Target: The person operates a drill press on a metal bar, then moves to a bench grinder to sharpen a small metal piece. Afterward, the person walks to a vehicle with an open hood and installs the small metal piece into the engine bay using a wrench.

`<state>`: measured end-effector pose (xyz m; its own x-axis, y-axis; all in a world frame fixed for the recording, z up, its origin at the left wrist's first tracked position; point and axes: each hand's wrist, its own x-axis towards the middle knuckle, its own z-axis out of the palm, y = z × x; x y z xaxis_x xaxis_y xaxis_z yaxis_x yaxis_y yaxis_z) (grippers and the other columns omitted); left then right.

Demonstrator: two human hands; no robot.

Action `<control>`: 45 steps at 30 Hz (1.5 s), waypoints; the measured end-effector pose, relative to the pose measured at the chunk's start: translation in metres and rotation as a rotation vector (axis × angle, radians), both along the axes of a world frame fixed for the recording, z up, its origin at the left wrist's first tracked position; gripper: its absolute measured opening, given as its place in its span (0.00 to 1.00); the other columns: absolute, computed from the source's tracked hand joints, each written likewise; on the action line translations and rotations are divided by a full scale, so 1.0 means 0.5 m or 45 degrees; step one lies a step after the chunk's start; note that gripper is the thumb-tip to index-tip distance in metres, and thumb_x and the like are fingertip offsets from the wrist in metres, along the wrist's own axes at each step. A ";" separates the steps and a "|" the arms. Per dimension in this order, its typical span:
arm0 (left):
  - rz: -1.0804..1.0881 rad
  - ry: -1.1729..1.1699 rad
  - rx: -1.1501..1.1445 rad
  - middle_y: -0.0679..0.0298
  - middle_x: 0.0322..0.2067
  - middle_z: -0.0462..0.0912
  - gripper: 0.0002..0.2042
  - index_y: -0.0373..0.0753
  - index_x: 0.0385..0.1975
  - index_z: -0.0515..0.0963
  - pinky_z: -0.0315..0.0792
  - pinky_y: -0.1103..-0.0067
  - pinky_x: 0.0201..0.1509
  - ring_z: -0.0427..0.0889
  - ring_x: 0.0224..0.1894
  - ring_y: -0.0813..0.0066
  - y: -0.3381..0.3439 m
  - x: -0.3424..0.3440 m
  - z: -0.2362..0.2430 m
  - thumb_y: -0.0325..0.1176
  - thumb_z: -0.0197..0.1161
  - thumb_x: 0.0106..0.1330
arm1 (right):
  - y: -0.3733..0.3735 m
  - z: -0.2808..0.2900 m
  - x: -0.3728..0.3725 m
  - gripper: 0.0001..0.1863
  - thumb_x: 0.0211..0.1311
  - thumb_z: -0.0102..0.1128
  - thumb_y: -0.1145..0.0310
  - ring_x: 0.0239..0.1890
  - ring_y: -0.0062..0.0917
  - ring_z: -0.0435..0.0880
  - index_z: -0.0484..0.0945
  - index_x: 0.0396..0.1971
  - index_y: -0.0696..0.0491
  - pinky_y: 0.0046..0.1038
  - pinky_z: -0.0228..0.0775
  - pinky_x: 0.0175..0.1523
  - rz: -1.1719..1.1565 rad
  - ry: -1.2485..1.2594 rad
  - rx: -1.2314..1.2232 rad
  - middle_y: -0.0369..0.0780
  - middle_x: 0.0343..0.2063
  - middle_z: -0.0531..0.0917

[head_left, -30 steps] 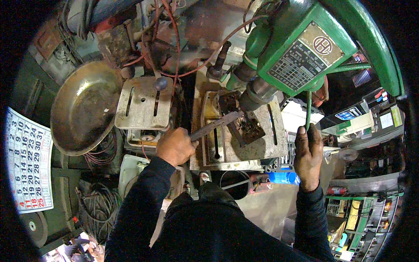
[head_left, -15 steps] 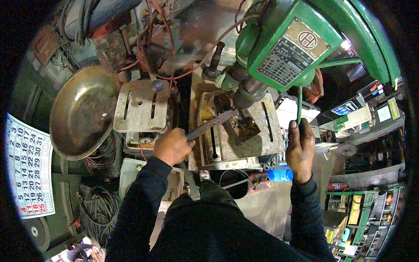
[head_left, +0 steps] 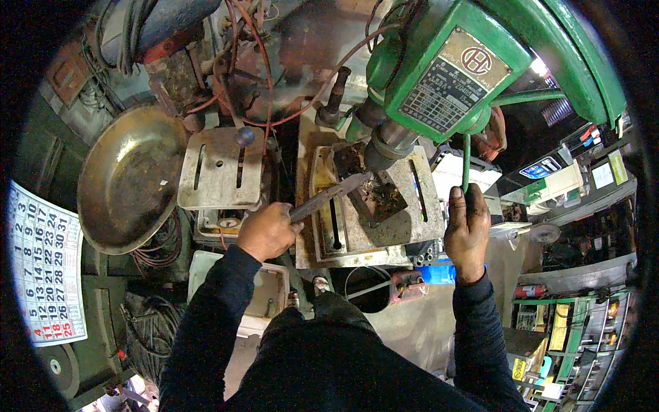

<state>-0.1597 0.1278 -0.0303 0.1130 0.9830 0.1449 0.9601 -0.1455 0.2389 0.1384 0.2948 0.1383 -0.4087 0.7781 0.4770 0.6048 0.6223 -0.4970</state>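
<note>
The flat metal bar (head_left: 329, 195) slants over a chip-strewn dark metal block (head_left: 384, 204) on the slotted surface (head_left: 401, 230), its far end just below the drill chuck (head_left: 386, 147). The left hand (head_left: 268, 232) has its grip closed around the near end; the right hand (head_left: 469, 230) grips the drill press's (head_left: 501, 34) green feed lever (head_left: 467, 161). The step looks like drilling; the next move calls for steady bar support and controlled lever pressure.

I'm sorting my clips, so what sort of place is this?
Probably a metalworking shop: a green drill press over a slotted table, with dark coiled cables at left.
</note>
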 end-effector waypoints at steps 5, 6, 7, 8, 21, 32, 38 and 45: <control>-0.122 -0.113 0.044 0.46 0.39 0.81 0.15 0.34 0.43 0.81 0.78 0.57 0.49 0.82 0.42 0.43 -0.001 -0.030 0.009 0.41 0.58 0.73 | 0.001 -0.003 0.000 0.14 0.76 0.52 0.64 0.18 0.47 0.70 0.71 0.33 0.60 0.45 0.59 0.27 -0.007 0.002 -0.014 0.51 0.16 0.72; -0.250 0.064 0.127 0.46 0.39 0.82 0.16 0.33 0.46 0.80 0.79 0.58 0.51 0.83 0.42 0.42 -0.003 -0.036 0.017 0.42 0.57 0.73 | 0.001 -0.004 0.000 0.15 0.77 0.52 0.63 0.20 0.42 0.69 0.71 0.33 0.60 0.42 0.59 0.28 -0.007 0.004 -0.017 0.49 0.17 0.72; -0.201 -0.073 0.140 0.45 0.39 0.82 0.17 0.33 0.48 0.80 0.78 0.58 0.53 0.83 0.42 0.42 -0.006 -0.035 0.024 0.43 0.58 0.72 | 0.002 -0.005 0.000 0.17 0.78 0.51 0.61 0.21 0.36 0.67 0.71 0.33 0.60 0.39 0.58 0.28 -0.014 0.001 -0.020 0.47 0.18 0.71; -0.146 -0.129 0.074 0.44 0.38 0.82 0.19 0.33 0.49 0.79 0.78 0.58 0.55 0.83 0.43 0.41 -0.014 -0.032 0.034 0.43 0.58 0.72 | 0.002 -0.007 0.000 0.18 0.79 0.50 0.60 0.22 0.31 0.65 0.72 0.33 0.60 0.36 0.58 0.29 -0.065 -0.031 -0.052 0.45 0.19 0.70; 0.571 -0.477 -0.331 0.41 0.33 0.85 0.18 0.33 0.45 0.78 0.79 0.55 0.50 0.84 0.41 0.39 -0.015 0.023 0.091 0.36 0.69 0.59 | 0.004 -0.013 -0.004 0.17 0.78 0.50 0.62 0.21 0.43 0.67 0.72 0.33 0.61 0.42 0.59 0.29 -0.021 0.010 0.003 0.51 0.19 0.71; 0.576 -0.460 -0.277 0.41 0.31 0.85 0.19 0.32 0.47 0.78 0.79 0.55 0.46 0.85 0.38 0.39 -0.017 0.027 0.094 0.36 0.68 0.59 | 0.006 -0.021 -0.004 0.18 0.78 0.50 0.61 0.22 0.43 0.68 0.72 0.35 0.63 0.42 0.59 0.29 -0.021 0.070 -0.013 0.51 0.21 0.72; 0.557 -0.433 -0.260 0.40 0.32 0.85 0.21 0.33 0.51 0.78 0.79 0.55 0.47 0.85 0.39 0.39 -0.020 0.027 0.093 0.36 0.67 0.60 | 0.009 -0.026 -0.003 0.17 0.78 0.50 0.62 0.23 0.38 0.71 0.72 0.35 0.62 0.39 0.62 0.30 -0.026 0.034 0.002 0.49 0.21 0.74; 0.564 -0.448 -0.254 0.40 0.33 0.85 0.20 0.33 0.51 0.78 0.78 0.54 0.48 0.84 0.40 0.39 -0.021 0.025 0.085 0.36 0.67 0.59 | 0.019 -0.035 -0.002 0.17 0.78 0.51 0.60 0.23 0.54 0.76 0.72 0.35 0.59 0.46 0.64 0.29 -0.002 0.055 0.022 0.54 0.20 0.76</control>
